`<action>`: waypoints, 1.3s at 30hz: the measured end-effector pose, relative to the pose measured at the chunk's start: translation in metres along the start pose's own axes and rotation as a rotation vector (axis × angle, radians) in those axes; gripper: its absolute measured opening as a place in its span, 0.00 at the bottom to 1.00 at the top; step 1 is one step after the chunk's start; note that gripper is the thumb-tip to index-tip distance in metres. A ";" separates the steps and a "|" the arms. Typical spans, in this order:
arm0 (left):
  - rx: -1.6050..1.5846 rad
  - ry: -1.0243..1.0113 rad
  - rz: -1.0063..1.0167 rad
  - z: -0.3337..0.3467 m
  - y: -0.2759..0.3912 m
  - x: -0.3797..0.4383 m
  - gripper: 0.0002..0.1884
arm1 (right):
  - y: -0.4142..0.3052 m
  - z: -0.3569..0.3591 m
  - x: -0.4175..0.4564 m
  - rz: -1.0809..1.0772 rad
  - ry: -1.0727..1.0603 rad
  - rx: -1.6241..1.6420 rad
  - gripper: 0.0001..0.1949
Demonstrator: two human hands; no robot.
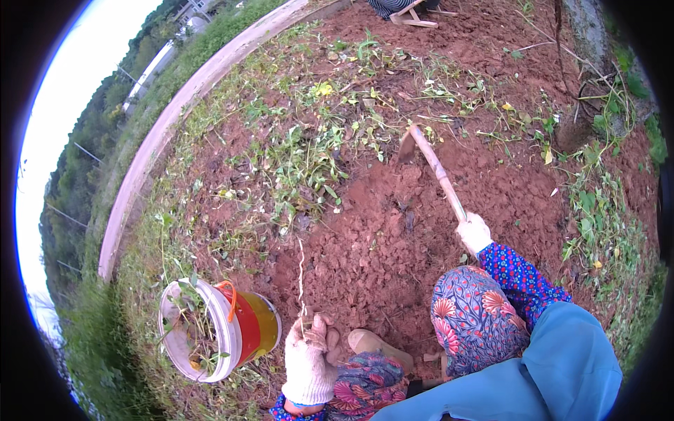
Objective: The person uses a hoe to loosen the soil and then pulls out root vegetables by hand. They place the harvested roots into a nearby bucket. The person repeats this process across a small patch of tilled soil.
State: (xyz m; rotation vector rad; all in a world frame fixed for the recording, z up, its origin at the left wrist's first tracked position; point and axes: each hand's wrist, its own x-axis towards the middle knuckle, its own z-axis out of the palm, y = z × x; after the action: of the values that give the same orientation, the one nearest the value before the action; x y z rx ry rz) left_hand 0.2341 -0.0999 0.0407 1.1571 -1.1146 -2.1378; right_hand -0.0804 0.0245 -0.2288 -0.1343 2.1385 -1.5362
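My left hand (310, 350), in a whitish knitted glove with dirty fingers, pinches the lower end of a thin, wavy, pale root (301, 273) that points away from me. Also gloved, my right hand (474, 233) grips the wooden handle (438, 169) of a short hoe. Its rusty blade (406, 147) touches or nearly touches the reddish soil (368, 247) near the weeds. Left of my left hand, a white, red and yellow plastic bucket (255, 323) with an orange handle tilts towards the left. Pulled green plants (195, 321) lie inside it.
Green weeds (305, 163) cover the ground ahead. At the right stands a tree trunk (590, 37) with vines (592, 210) below it. A wooden stool (413, 14) and part of a person's striped clothing (387, 8) show at the top. A pale path (158, 131) curves along the left.
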 end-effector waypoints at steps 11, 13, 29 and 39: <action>-0.010 0.003 0.024 -0.014 -0.009 -0.006 0.09 | 0.058 0.026 0.037 0.082 -0.136 -0.437 0.12; 0.011 0.025 0.042 -0.008 -0.007 -0.010 0.08 | 0.119 0.007 0.021 -0.099 -0.090 -0.593 0.14; 0.014 0.038 -0.006 -0.020 -0.006 -0.005 0.09 | 0.030 0.048 0.058 0.194 -0.081 0.246 0.08; 0.041 -0.011 -0.090 -0.013 -0.006 -0.004 0.05 | -0.067 0.003 0.034 -0.009 -0.002 0.029 0.06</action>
State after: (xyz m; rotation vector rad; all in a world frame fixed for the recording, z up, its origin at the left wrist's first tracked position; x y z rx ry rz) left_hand 0.2472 -0.0994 0.0333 1.2377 -1.1365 -2.2008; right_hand -0.1219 -0.0145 -0.1798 -0.1359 2.1155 -1.5708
